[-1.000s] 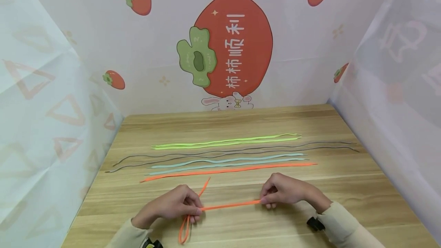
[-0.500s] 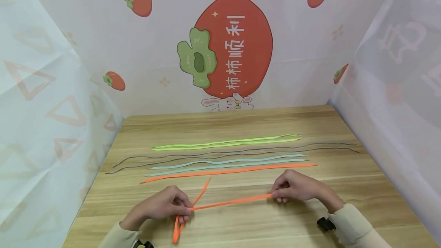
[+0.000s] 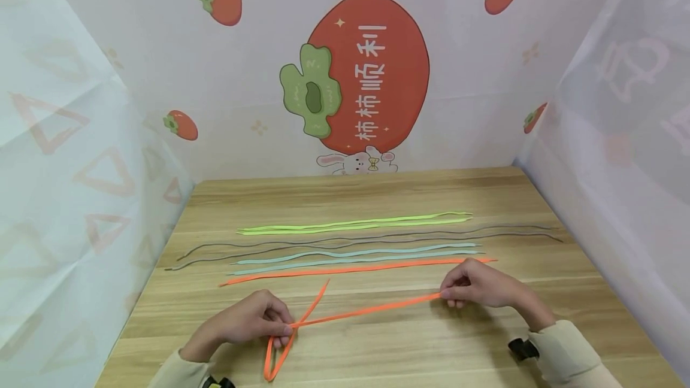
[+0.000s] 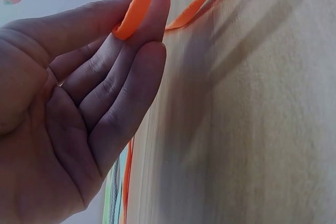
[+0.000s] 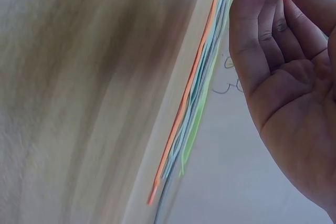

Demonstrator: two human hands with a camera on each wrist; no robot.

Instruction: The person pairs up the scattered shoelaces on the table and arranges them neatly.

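An orange shoelace (image 3: 372, 311) stretches between both hands near the front of the table in the head view. My left hand (image 3: 250, 319) pinches it between thumb and fingers. From that grip a loop of lace hangs down toward the table's front, and a free end (image 3: 318, 298) points up and away. The left wrist view shows the lace (image 4: 139, 9) passing between the thumb and fingertips. On the other side, my right hand (image 3: 485, 285) pinches the lace's right end, mostly hidden by the fingers; its palm (image 5: 294, 98) fills the right of the right wrist view.
Behind the hands lie a second orange shoelace (image 3: 350, 270), two light blue laces (image 3: 399, 250), two thin grey laces (image 3: 377, 236) and neon green laces (image 3: 356, 223), all roughly side by side. White printed sheets (image 3: 242, 76) stand around the wooden table (image 3: 334, 193).
My right hand has moved right and slightly away, and my left hand a little left, lengthening the lace span between them. The loop below the left hand has spread wider.
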